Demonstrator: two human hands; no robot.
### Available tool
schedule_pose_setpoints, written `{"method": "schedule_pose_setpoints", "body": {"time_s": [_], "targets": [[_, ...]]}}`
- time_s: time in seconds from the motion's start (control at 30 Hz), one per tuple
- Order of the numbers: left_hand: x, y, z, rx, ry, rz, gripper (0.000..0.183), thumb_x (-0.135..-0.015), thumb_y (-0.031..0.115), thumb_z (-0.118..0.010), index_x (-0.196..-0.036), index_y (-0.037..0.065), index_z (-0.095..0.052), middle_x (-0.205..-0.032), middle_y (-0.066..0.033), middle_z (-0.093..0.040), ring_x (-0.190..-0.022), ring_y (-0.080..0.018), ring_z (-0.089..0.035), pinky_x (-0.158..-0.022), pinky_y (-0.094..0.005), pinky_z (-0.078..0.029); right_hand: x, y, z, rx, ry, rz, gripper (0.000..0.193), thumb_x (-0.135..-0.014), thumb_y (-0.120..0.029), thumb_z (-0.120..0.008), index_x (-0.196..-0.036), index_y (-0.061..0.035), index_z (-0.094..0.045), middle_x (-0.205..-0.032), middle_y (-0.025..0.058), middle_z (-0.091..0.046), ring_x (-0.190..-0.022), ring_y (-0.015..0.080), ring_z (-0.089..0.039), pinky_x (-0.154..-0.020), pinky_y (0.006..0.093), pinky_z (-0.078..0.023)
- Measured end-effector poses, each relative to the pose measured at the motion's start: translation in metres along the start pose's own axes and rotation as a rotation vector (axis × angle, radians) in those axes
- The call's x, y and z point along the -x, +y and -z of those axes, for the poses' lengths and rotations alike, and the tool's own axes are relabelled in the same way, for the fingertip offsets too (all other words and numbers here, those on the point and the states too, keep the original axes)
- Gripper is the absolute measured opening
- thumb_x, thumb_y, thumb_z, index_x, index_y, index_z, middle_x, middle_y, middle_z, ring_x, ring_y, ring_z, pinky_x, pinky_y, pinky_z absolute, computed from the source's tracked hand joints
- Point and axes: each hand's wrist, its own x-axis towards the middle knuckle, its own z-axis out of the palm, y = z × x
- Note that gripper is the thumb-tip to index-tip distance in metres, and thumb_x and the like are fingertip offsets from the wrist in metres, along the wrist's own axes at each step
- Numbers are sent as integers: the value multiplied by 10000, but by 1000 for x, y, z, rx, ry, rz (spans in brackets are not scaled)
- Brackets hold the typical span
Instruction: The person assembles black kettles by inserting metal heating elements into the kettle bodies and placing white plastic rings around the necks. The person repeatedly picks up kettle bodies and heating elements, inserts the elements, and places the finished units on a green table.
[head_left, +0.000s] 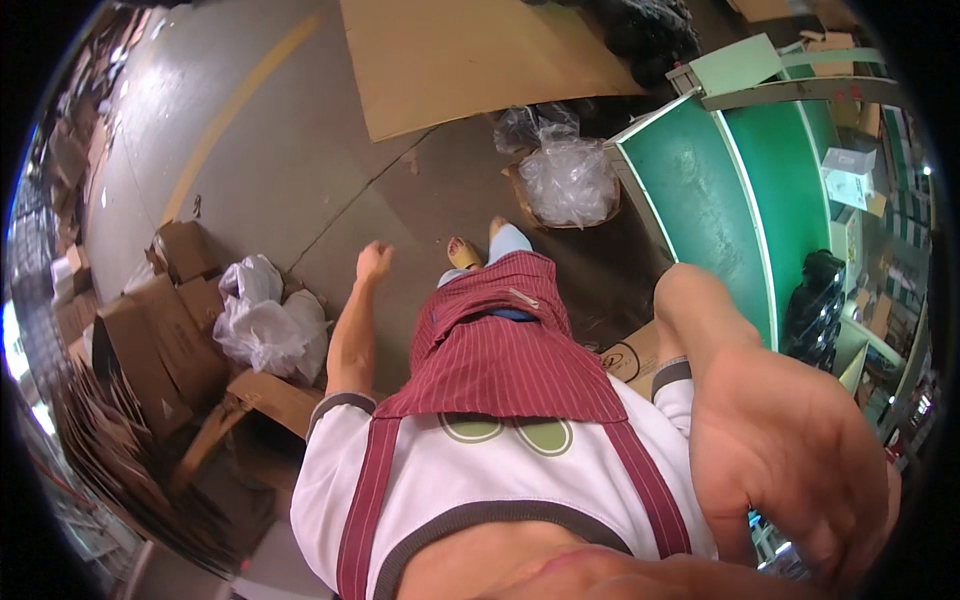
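My left hand [375, 261] hangs at my side above the concrete floor, its fingers curled in with nothing visible in them. Nearest to it on the floor are white plastic bags [262, 312], apart from the hand. Raised close to the camera, my right hand [790, 455] fills the lower right. Its palm is bare, and a gap shows between the thumb and the bent fingers. The fingertips are hidden past the picture's edge, so what they touch cannot be seen. I wear a dark red striped apron [500, 370] over a white shirt.
A large cardboard sheet [480, 65] is ahead of me. Beside it, clear plastic fills an open carton [568, 185]. A green-topped bench [690, 180] stands at the right, with a black wrapped bundle [815, 310] on it. Cardboard boxes [160, 340] and flattened cartons crowd the left.
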Motion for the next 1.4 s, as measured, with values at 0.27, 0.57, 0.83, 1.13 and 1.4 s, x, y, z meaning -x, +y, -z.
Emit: {"method": "schedule_pose_setpoints", "body": {"time_s": [0.27,0.57,0.83,1.13,1.4], "targets": [[-193,133,11,131,-130,-189,325,-901,299,-639,-1079,37,-713,-880,-142,-739,-821,-272,-719,-739,-379,-549,143,171,78,-508,-355,-610,159,-996,-253,-563,-968,-123,-650,-982,7,-658,-918,122,-610,-765,244,-450],[-338,173,-77,718,-508,560,469,-955,375,-625,-1294,57,-559,-1166,-135,-635,-959,-257,-670,-800,-422,-573,619,257,388,965,582,-1976,409,-1018,-397,-530,-1256,-63,-537,-1216,78,-585,-1080,194,-577,-888,392,-526],[-475,130,-144,1285,-320,963,861,-949,483,-613,-1556,135,-112,-1511,-168,-304,-1379,-338,-378,-1092,-529,-396,750,333,524,1207,897,-2166,422,-981,-366,-607,-1258,-56,-538,-1212,89,-569,-984,205,-559,-725,373,-558],[-470,85,-111,1611,-414,745,396,-981,355,-632,-1281,107,-553,-1254,9,-611,-1125,-163,-584,-974,-335,-522,758,298,520,1274,1154,-1971,219,-877,-85,-757,-776,-71,-564,-685,14,-524,-510,104,-450,-365,243,-265],[-516,7,-17,1434,-317,733,400,-948,414,-661,-1210,117,-602,-1126,-31,-674,-981,-208,-656,-793,-345,-591,768,280,386,1111,1275,-1945,202,-855,-98,-784,-810,-65,-590,-662,-5,-545,-486,89,-473,-374,229,-325]]}}
